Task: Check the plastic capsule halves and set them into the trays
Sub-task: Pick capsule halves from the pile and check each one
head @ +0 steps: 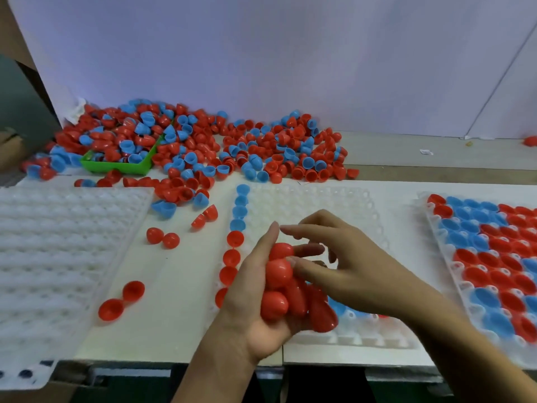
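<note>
Small factory packing bench: capsule halves (186, 146) lying heaped at upper left, moulded white trays (66, 242) sitting across the worktable (180, 286).

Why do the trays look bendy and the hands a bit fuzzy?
Head view: the wide lens bends the empty left tray and the table edge; the right hand is smeared by motion blur; the red halves in the left hand shine with glare.

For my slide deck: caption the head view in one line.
Left hand holds a clutch of red capsule halves over the middle tray while the right hand reaches in.
</note>
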